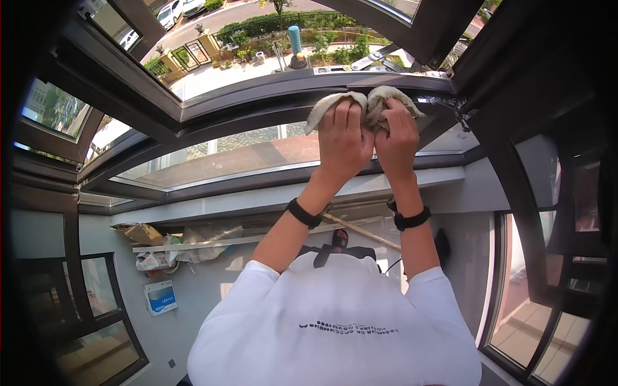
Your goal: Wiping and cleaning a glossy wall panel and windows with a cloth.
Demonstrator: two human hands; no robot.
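Note:
My left hand grips a pale terry cloth and presses it against the dark window frame. Close beside it, my right hand clutches bunched cloth of the same kind, also up against the frame. Whether this is one cloth or two, I cannot tell. Both hands are almost touching, with their fingertips partly sunk in the fabric. Just beyond them, a metal window stay lies along the sill of the open window. A metal fitting sits at the frame corner to the right.
Below the window runs a pale ledge. Plastic bags, a cardboard piece and a long white strip lie at the left. A blue and white box is on the floor. A wooden pole slants near my foot.

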